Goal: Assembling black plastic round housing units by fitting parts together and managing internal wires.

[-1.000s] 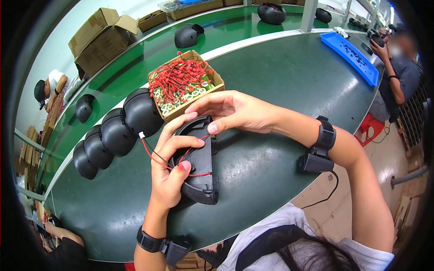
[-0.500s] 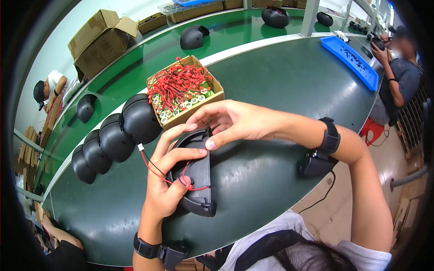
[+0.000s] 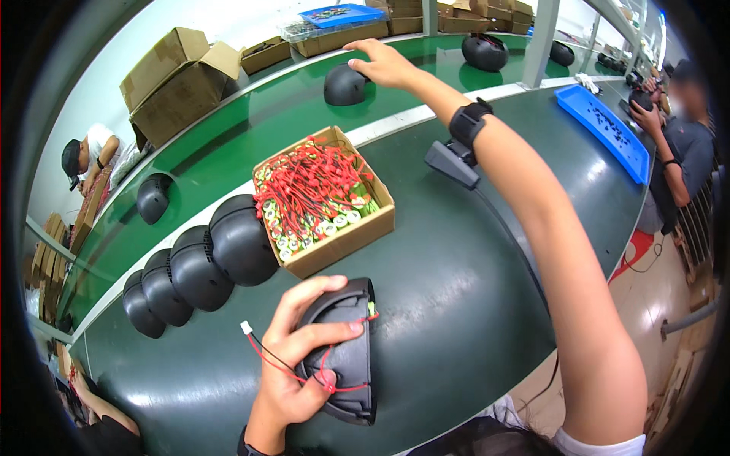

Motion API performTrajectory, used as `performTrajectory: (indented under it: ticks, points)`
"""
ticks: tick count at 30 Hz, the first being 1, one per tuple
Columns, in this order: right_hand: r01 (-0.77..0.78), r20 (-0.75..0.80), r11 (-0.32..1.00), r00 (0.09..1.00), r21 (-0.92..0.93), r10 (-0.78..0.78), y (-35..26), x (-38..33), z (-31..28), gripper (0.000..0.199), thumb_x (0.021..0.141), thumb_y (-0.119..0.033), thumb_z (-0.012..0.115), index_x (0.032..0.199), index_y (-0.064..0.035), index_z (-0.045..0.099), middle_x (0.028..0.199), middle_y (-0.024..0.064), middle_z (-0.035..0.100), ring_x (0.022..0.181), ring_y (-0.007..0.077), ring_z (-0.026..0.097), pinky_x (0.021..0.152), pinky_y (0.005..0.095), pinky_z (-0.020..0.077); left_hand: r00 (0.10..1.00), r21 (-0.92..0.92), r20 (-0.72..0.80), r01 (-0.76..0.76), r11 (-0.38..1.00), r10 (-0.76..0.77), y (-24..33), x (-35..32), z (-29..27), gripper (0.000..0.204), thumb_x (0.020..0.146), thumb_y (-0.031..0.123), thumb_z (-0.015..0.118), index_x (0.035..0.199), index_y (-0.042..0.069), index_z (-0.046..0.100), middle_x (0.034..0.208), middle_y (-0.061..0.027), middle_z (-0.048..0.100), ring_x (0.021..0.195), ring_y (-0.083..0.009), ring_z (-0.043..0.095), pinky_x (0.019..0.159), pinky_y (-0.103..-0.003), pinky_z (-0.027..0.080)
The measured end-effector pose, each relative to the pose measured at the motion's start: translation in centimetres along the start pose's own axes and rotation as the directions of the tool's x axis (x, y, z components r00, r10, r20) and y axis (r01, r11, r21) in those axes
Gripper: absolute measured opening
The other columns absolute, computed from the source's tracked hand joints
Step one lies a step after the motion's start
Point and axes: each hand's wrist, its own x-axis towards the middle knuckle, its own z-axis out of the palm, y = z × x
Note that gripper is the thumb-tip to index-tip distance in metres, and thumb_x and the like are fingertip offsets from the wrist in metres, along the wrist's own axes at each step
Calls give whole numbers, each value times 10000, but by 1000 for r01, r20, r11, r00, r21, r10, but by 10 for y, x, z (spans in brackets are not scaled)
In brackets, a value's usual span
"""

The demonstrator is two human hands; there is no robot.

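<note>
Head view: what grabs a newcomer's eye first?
Probably the red wires in the cardboard box on the table. Next, the left hand gripping a black shell in front of that box, and the right hand stretched open near a black dome on the green strip beyond.

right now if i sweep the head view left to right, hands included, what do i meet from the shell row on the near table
row of four domed black shells → left hand holding a black half-shell → right hand → blue tray → co-worker
</note>
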Motion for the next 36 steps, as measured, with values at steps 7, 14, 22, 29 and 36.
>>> performTrajectory:
  ticks: [7, 14, 22, 29, 36]
  points:
    - [-303, 153, 915, 924, -267, 351, 37, 26, 59, 622, 845, -532, 513, 1410, -296, 405, 1489, 81, 339, 1335, 416, 315, 1074, 532, 300, 999, -12, 42, -15, 1000, 16, 1, -1, 3, 393, 699, 214, 597, 1030, 24, 694, 1298, -249, 445, 1201, -391, 487, 1017, -462, 379]
    - [-89, 361, 798, 858, -595, 365, -17, 32, 10, 523, 939, -482, 363, 1082, -90, 679, 1071, 204, 653, 1014, 374, 617, 860, 465, 501, 999, 35, -36, 19, 999, -18, 1, -6, 5, 422, 754, 350, 558, 948, 7, 705, 1266, -283, 449, 1140, -401, 525, 982, -470, 402]
    - [23, 527, 966, 841, -259, 121, -1, -1, -3, 810, 610, -249, 811, 1342, -178, 471, 1201, 172, 524, 1124, 364, 512, 952, 416, 431, 1000, 11, 11, -3, 1000, 2, -2, -1, 0, 406, 709, 280, 564, 978, 6, 695, 1287, -267, 439, 1161, -392, 513, 999, -456, 394]
    - [104, 21, 983, 995, -154, -102, -22, -26, -71, 625, 665, -316, 798, 1181, -106, 515, 1095, 159, 545, 1031, 297, 562, 893, 371, 457, 1000, -17, -16, -17, 1000, 17, 3, -1, 5, 415, 612, 92, 523, 987, -4, 671, 1312, -218, 437, 1204, -363, 491, 1046, -441, 337]
    - [-340, 256, 841, 934, 420, 249, -137, -142, -156, 717, 886, -480, 591, 1327, 57, 415, 1194, 149, 572, 1078, 186, 547, 950, 296, 419, 992, 34, -124, -34, 999, 38, 7, -4, 12, 370, 620, 39, 503, 958, -15, 642, 1295, -188, 456, 1191, -344, 507, 1029, -425, 360]
